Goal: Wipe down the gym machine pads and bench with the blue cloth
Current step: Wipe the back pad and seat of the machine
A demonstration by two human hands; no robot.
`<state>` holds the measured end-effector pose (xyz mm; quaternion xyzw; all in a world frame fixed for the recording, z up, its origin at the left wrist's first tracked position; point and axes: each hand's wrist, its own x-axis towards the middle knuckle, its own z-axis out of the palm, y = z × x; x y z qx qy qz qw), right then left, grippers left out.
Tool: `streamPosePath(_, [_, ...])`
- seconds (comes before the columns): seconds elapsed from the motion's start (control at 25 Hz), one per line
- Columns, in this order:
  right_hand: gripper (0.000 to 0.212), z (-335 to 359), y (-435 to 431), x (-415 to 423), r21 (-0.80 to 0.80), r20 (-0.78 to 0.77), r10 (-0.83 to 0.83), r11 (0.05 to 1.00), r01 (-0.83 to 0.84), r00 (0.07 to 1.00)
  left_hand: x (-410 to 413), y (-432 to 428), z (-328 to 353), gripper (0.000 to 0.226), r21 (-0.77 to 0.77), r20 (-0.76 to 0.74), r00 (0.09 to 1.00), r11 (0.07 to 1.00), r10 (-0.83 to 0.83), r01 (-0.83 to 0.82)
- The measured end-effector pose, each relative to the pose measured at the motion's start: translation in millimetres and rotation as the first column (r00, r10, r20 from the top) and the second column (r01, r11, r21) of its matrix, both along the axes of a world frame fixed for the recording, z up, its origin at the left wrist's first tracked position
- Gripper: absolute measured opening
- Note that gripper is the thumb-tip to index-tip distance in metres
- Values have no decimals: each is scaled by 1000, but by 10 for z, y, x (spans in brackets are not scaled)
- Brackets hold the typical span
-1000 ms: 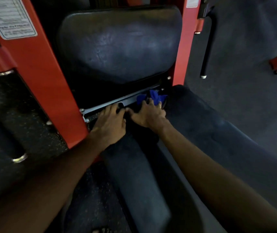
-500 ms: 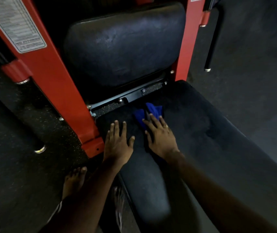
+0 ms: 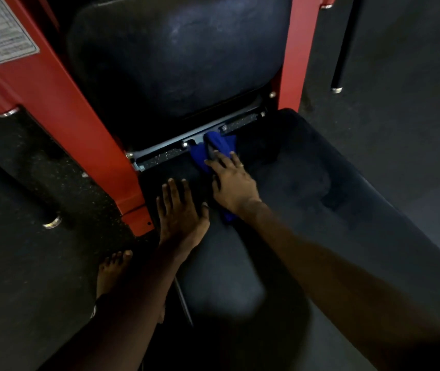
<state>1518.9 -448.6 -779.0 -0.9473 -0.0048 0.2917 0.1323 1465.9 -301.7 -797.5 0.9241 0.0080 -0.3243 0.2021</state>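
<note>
Two hands: left hand [image 3: 180,212] lies flat with fingers spread on the bench [image 3: 307,199], just beside the right hand [image 3: 233,183]; neither curls round anything.
Right hand: straight fingers press the blue cloth [image 3: 213,149] down.
Blue cloth: soft and bunched under the right palm at the bench's rear edge, touching the grey metal rail [image 3: 165,156]; folds show past the fingertips and behind the wrist.
Progress: probably mid-wipe at the bench's rear end; the long stretch nearer the camera seems left. Dim light shows no wiped streaks, so the back pad [image 3: 176,62] cannot be judged.
Materials: bench and back pad are dark, padded, round-cornered vinyl with a dull sheen; the red frame [image 3: 61,111] is smooth painted steel.
</note>
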Motion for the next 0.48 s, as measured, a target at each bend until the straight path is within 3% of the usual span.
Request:
streamPosePath(0.16, [57,116,-1000,181,-216,88,-200,953,214,976,7,-115,129,70,-100,49,994,990,-96,101])
streamPosePath(0.28, [58,242,-1191,124,-178,137,-421,880,440,897,-22,-332,213,70,-127,-20,995,987,-101,98])
streamPosePath(0.32, [59,258,-1040,75,-155,124,-428,883,443,895,-50,-383,220,71,-114,-43,995,990,-91,86])
streamPosePath(0.4, [61,259,-573,-122,-69,66,-201,976,206,977,-123,-441,195,73,-62,-16,995,993,-102,101])
streamPosePath(0.48, [63,246,-305,-442,25,-10,102,995,-101,995,-180,-454,146,75,-30,43,990,991,-132,133])
